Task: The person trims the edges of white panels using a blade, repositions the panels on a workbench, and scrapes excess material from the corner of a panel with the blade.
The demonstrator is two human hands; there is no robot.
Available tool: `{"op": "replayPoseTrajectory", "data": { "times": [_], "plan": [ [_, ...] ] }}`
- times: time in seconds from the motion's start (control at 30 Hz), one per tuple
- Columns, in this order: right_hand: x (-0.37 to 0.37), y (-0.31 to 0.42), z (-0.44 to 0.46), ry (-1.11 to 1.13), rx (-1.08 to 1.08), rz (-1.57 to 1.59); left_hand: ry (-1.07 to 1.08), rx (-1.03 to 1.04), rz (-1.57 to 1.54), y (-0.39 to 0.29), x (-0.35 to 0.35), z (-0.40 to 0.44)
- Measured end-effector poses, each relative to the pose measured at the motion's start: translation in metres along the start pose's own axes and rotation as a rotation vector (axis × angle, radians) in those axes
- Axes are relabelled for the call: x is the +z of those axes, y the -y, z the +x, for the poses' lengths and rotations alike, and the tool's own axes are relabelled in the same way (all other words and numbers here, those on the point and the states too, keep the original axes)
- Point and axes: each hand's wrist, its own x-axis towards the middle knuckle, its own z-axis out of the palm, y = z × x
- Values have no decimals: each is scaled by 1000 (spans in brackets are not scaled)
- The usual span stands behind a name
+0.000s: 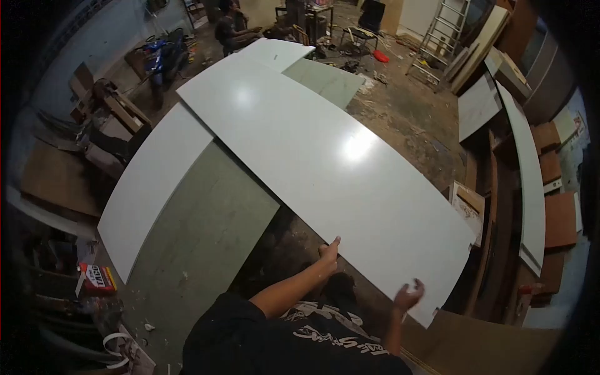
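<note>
A long glossy white panel (300, 150) lies slantwise over a green-grey board (206, 206) and another white panel (150, 175). At the long panel's near edge is my left hand (329, 250), thumb on top and fingers out of sight beneath, gripping the edge. My right hand (409, 296) is over the panel's near right end, its fingers curled and apart, with a small pale patch between them. Small notches show at that end's corners.
A red and yellow can (98, 278) stands at the left. A person (234, 28) sits at the back near a blue motorbike (156, 59). A ladder (440, 37) leans at the back right, and a long narrow panel (528, 169) lies along the right side.
</note>
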Motion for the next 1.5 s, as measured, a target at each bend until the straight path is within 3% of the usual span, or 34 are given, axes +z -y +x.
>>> {"op": "replayPoseTrajectory", "data": {
  "times": [0.03, 0.1, 0.13, 0.37, 0.43, 0.57, 0.6, 0.7, 0.8, 1.0, 1.07, 1.17, 1.33, 1.5],
  "plan": [
    [-9, -17, 15, -137, -138, -315, 37, 48, -89, -1, -10, -5],
    [-14, -43, 33, -42, 283, -509, 119, 138, -259, 1, -36, -16],
    [-9, -72, 42, 19, 403, -524, 80, 169, -120, 25, -48, 25],
    [-28, -103, 48, -210, 675, -656, -33, 162, -303, 17, -83, -3],
    [-55, -107, 42, -100, 704, -572, -100, 204, -310, 2, -89, -17],
    [-67, -182, 38, 101, 555, -140, -36, 386, -240, 16, -102, -4],
    [-70, -183, 34, 105, 541, -160, -157, 312, -71, 17, -103, 4],
    [-75, -170, 25, 112, 524, -217, -217, 375, -117, 15, -102, -25],
    [-74, -165, 16, 104, 571, -222, 37, 484, -156, 55, -122, -36],
    [-98, -133, -29, 139, 543, -124, 351, 300, -174, 104, -168, -129],
    [-82, -165, -39, 88, 465, -197, 384, 333, -189, 115, -176, -139],
    [-88, -152, -61, 73, 496, -199, 416, 354, -163, 139, -188, -151],
    [-96, -150, -86, 212, 531, -165, 427, 310, -107, 167, -214, -167],
    [-93, -156, -119, 210, 566, -149, 422, 310, -201, 204, -243, -172]
  ]
}}
